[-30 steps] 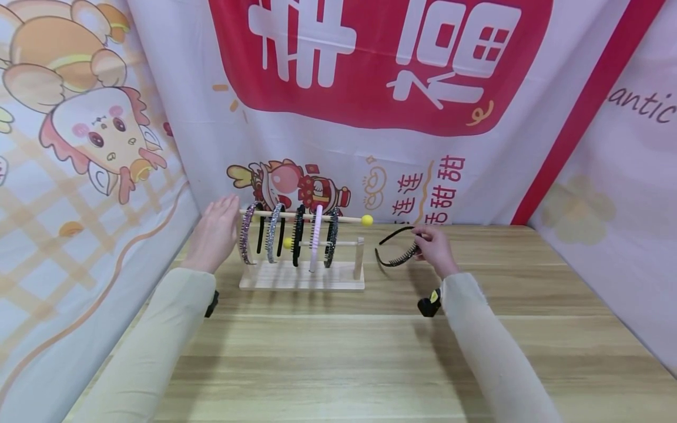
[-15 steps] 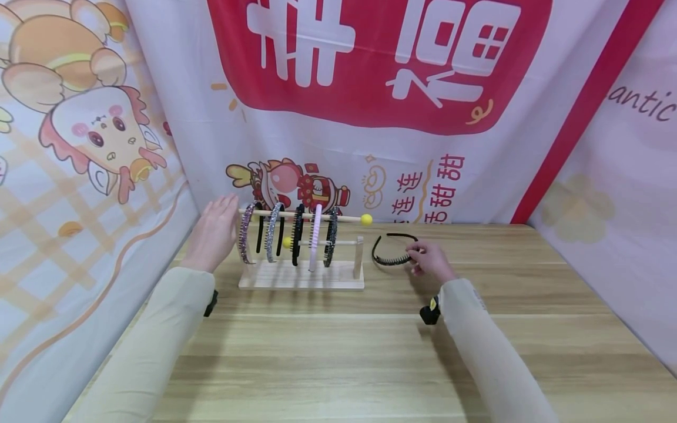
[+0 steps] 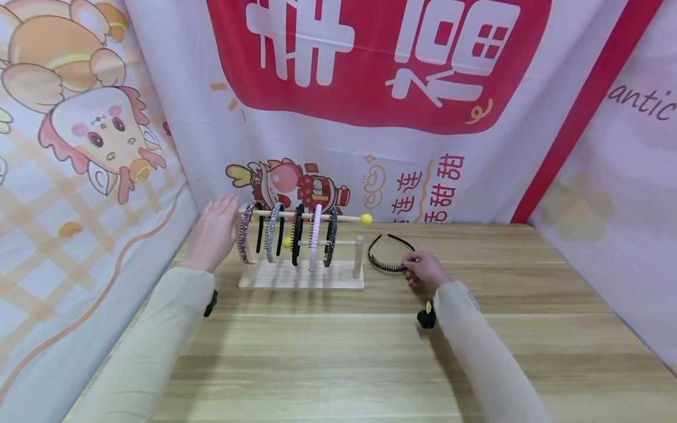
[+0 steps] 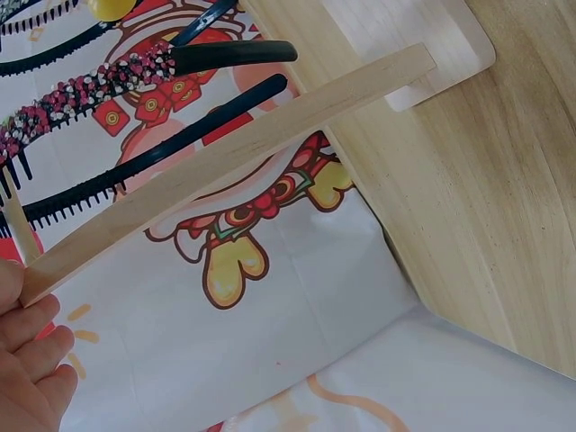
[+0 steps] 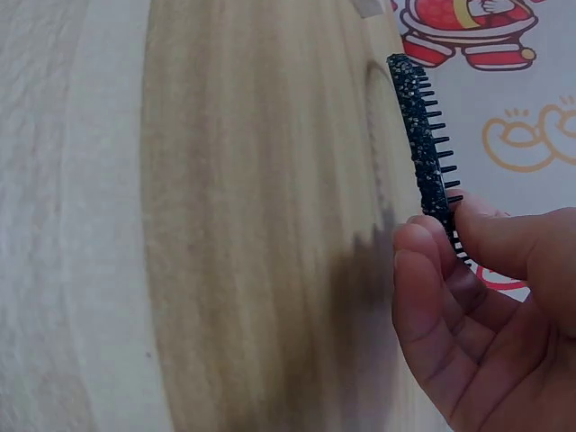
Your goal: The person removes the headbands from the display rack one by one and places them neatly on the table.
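In the head view, a wooden headband stand (image 3: 301, 284) holds several headbands on its upper bar, among them a purple sparkly one (image 3: 244, 238), a silver one (image 3: 271, 235) and a pale pink one (image 3: 315, 241). My left hand (image 3: 213, 234) holds the stand's left end; the left wrist view has thumb and fingers at the top of the wooden post (image 4: 225, 169). To the stand's right, my right hand (image 3: 425, 268) pinches a black toothed headband (image 3: 386, 267) near the middle of its band. Up close, this headband (image 5: 418, 135) shows glittery specks, its open ends out of that view.
A yellow ball (image 3: 367, 220) caps the upper bar's right end, and another yellow ball (image 3: 287, 242) sits on the lower bar. Printed cloth (image 3: 338, 147) hangs behind the wood-grain table (image 3: 328, 358) and along both sides.
My right hand has moved slightly down and left with the black headband, which has turned so its open ends point away toward the back. My left hand stays at the stand.
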